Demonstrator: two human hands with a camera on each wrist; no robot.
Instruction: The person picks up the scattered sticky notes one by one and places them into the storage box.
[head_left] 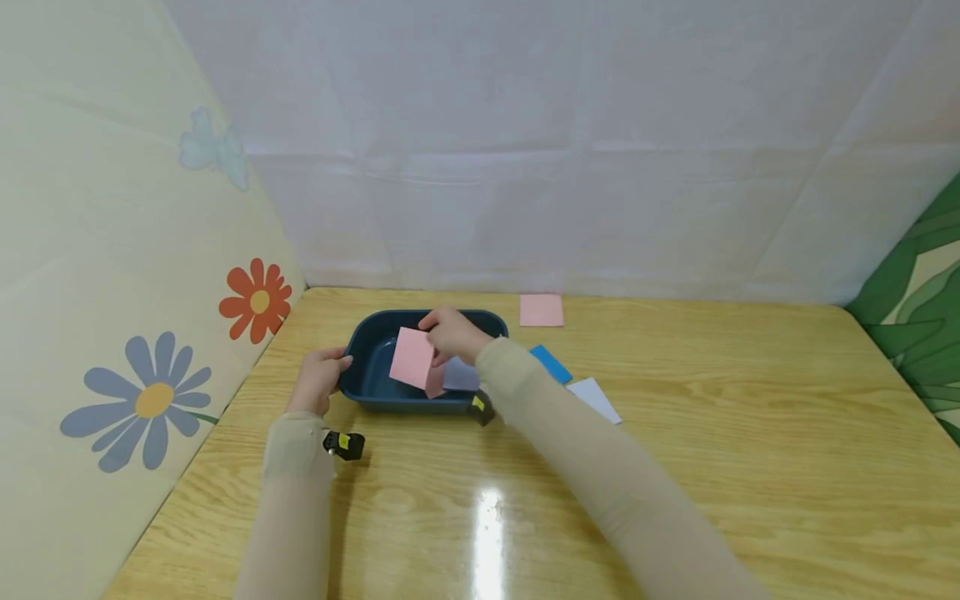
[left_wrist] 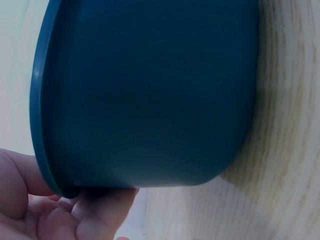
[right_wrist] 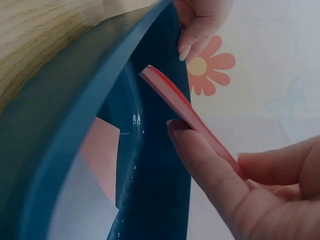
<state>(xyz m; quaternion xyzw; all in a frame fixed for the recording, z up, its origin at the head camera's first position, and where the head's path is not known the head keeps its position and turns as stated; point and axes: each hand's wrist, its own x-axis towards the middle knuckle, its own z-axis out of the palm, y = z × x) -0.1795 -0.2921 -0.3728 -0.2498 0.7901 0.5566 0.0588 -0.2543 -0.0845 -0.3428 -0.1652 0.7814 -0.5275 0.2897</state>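
My right hand (head_left: 453,335) pinches a pink sticky note pad (head_left: 411,357) between thumb and fingers, over the inside of a dark blue plastic bin (head_left: 405,406). In the right wrist view the pad (right_wrist: 182,107) is tilted and shows its thin edge. On the bin's floor lie another pink pad (head_left: 436,383) and a pale lavender-white one (head_left: 461,375), partly covered by the right hand and sleeve. My left hand (head_left: 318,377) grips the bin's left end at the rim, its thumb over the edge. The left wrist view shows the bin's outer wall (left_wrist: 150,100) close up.
To the bin's right lie a blue pad (head_left: 551,364) and a white pad (head_left: 595,400), close to my right forearm. Another pink pad (head_left: 542,310) rests near the table's back edge. A patterned wall (head_left: 150,250) borders the wooden table (head_left: 720,433) on the left.
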